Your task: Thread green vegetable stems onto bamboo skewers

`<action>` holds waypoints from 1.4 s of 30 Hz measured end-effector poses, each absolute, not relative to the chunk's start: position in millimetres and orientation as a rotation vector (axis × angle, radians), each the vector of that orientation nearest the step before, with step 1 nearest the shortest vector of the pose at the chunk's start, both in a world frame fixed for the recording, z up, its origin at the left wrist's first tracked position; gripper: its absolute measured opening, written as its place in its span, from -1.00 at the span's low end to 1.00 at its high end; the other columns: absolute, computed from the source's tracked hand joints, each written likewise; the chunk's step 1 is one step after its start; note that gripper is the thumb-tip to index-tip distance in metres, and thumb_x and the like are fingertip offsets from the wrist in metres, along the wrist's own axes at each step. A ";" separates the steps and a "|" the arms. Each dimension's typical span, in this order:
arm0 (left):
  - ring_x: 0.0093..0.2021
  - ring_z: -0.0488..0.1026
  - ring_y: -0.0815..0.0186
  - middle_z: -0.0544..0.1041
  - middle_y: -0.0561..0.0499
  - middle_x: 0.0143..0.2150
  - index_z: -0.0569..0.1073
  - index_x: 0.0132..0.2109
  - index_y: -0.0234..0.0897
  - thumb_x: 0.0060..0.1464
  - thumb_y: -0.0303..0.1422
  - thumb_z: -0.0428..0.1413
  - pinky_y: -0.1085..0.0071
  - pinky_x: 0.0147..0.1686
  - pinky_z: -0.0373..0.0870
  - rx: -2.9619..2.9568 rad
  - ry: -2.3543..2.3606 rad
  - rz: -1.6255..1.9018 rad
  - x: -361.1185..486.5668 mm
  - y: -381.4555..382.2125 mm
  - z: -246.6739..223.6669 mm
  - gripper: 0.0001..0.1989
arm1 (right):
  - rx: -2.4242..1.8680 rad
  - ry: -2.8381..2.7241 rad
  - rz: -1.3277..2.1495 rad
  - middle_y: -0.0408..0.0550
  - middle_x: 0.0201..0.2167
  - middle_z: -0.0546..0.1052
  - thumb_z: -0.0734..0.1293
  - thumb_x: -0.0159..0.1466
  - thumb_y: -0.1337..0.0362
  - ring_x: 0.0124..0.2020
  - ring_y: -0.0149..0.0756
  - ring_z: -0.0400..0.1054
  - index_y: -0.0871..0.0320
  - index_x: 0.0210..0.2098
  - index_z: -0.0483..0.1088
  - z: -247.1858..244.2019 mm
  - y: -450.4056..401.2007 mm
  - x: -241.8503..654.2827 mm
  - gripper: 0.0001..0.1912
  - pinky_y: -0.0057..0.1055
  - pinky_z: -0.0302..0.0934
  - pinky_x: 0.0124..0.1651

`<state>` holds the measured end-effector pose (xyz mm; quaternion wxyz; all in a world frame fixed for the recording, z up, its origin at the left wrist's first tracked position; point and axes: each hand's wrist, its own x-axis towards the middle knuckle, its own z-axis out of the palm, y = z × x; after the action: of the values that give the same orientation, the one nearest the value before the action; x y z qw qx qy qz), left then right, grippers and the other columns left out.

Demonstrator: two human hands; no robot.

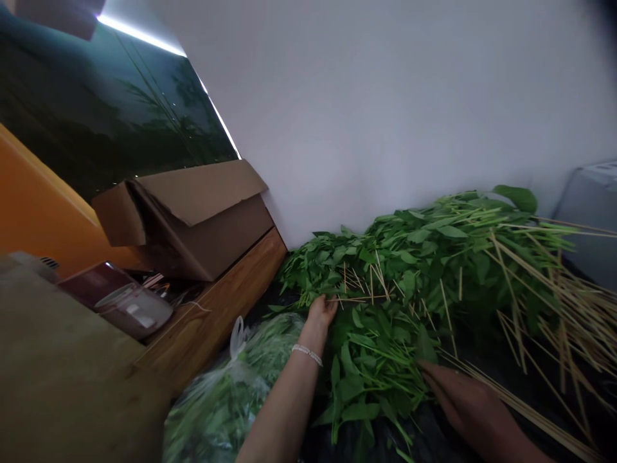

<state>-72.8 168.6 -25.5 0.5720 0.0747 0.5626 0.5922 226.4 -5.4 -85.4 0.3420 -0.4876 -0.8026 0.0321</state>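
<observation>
A heap of leafy green stems [376, 370] lies between my two hands on black plastic sheeting. My left hand [322, 311], with a pale beaded bracelet [307, 354] at the wrist, reaches to the far left edge of this heap. Its fingers are slightly bent and apart, partly hidden by leaves, near some thin sticks [354, 299]. Flat against the right side of the heap, by the stem ends, rests my right hand [456, 392], its fingers stretched out. A tied clear plastic bag [231, 392] full of greens sits left of my left forearm.
Behind, a larger pile of greens [434, 241] leans along the white wall [385, 116]. Many long thin sticks [573, 321] spread across the right side. To the left stand an open cardboard box [216, 222], a wooden ledge [231, 296] and a dark red-and-grey container [125, 302].
</observation>
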 end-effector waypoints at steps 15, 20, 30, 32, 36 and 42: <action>-0.04 0.45 0.20 0.42 -0.13 0.07 0.37 0.09 -0.30 0.22 -0.25 0.08 0.14 -0.08 0.46 0.284 1.392 1.509 -61.7 173.7 -26.7 -0.65 | -1.276 -2.091 0.106 -0.15 -0.30 0.64 0.20 0.28 0.25 -0.36 -0.23 0.54 -0.16 -0.04 0.50 -80.0 -4.8 224.3 -0.65 -0.40 0.44 -0.22; -0.17 0.49 0.36 0.48 -0.05 -0.05 0.42 -0.05 -0.23 0.24 -0.46 -0.01 0.44 -0.24 0.47 0.333 1.443 1.621 -62.5 170.9 -18.9 -0.81 | -1.288 -2.042 0.055 -0.16 -0.28 0.64 0.21 0.27 0.24 -0.38 -0.24 0.54 -0.18 -0.07 0.52 -83.3 -2.4 222.9 -0.66 -0.42 0.43 -0.26; -0.25 0.50 0.43 0.53 -0.06 -0.13 0.44 -0.07 -0.28 0.19 -0.48 -0.02 0.52 -0.25 0.45 0.877 1.497 1.874 -80.0 187.0 52.6 -0.79 | -1.305 -2.090 0.056 -0.13 -0.28 0.64 0.19 0.29 0.23 -0.44 -0.26 0.52 -0.13 -0.02 0.50 -83.6 -3.2 224.8 -0.65 -0.44 0.41 -0.30; -0.24 0.51 0.41 0.53 -0.09 -0.11 0.42 -0.03 -0.30 0.21 -0.46 -0.04 0.53 -0.26 0.45 0.998 1.543 1.867 -91.3 195.5 71.1 -0.76 | -1.266 -2.120 0.087 -0.14 -0.30 0.64 0.19 0.29 0.22 -0.43 -0.26 0.52 -0.13 -0.06 0.52 -86.3 -0.5 225.2 -0.66 -0.44 0.42 -0.28; -0.28 0.51 0.41 0.52 -0.11 -0.10 0.38 0.05 -0.33 0.25 -0.43 -0.13 0.53 -0.30 0.43 1.226 1.689 1.805 -111.8 215.0 99.8 -0.70 | -1.237 -2.159 0.152 -0.14 -0.32 0.64 0.16 0.29 0.26 -0.42 -0.27 0.53 -0.14 -0.05 0.50 -86.3 2.3 225.3 -0.64 -0.43 0.42 -0.24; -0.41 0.51 0.35 0.58 -0.03 -0.31 0.41 0.05 -0.29 0.15 -0.52 -0.05 0.44 -0.30 0.43 1.565 1.968 1.453 -129.7 252.5 116.5 -0.67 | -1.200 -2.141 0.135 -0.18 -0.39 0.63 0.17 0.29 0.27 -0.45 -0.30 0.52 -0.18 -0.15 0.53 -68.5 -0.2 220.7 -0.67 -0.48 0.41 -0.33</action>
<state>-129.7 252.5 116.5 0.1185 0.5351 0.6728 0.4969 220.7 -0.2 -68.5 0.3353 -0.4600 -0.8205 0.0516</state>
